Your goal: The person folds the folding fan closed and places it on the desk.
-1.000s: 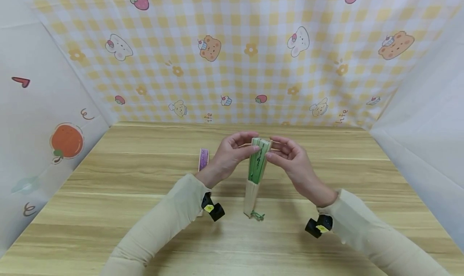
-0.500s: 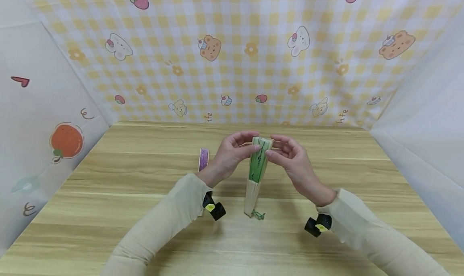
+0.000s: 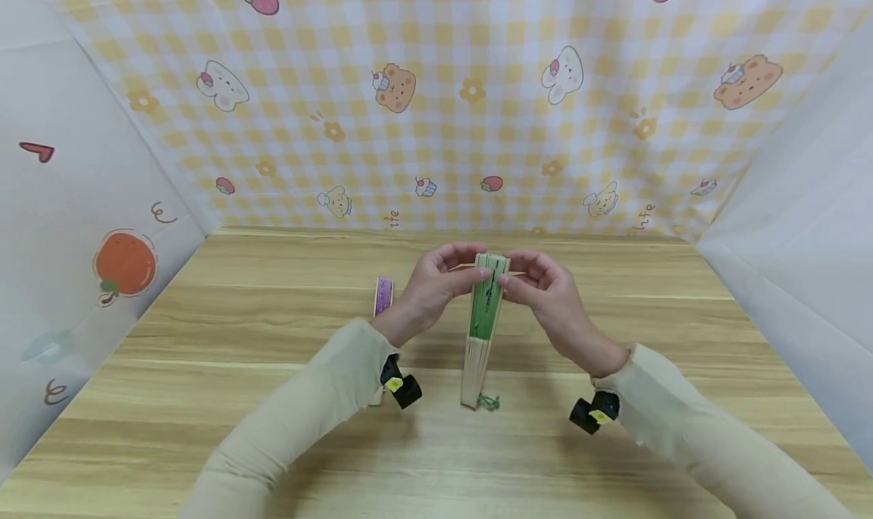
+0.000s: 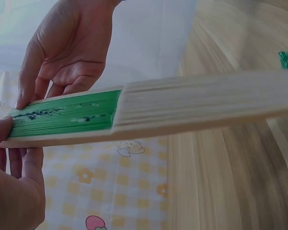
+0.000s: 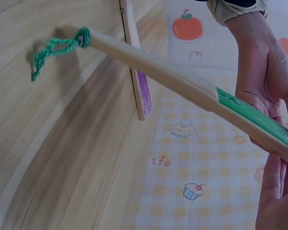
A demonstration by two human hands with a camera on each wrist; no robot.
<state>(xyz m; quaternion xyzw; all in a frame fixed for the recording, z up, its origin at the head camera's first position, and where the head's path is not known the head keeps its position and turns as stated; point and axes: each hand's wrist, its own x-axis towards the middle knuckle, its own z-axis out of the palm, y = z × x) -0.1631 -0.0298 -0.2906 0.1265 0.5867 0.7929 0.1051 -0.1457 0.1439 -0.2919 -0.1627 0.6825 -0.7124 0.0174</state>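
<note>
In the head view a folded hand fan (image 3: 484,311) with green leaf and pale wooden ribs stands nearly upright, its wide end up. My left hand (image 3: 431,288) pinches its upper left side, thumb on the near face. Opposite, my right hand (image 3: 555,295) pinches the upper right side. A green cord (image 3: 489,403) hangs at the narrow end. The left wrist view shows the pleats of the green fan (image 4: 67,115) stacked close together between both hands. A second folded fan, purple (image 3: 383,295), lies left of it, partly covered by my left forearm.
The wooden table (image 3: 436,458) extends around the hands. A yellow checked cloth (image 3: 436,125) hangs behind its far edge, and white cloth walls (image 3: 798,201) stand at both sides. In the right wrist view the purple fan (image 5: 143,93) lies beyond the green one.
The ribs at the green fan's top have drawn closer together on the right. My right fingers have moved slightly left against it. The purple fan stays put.
</note>
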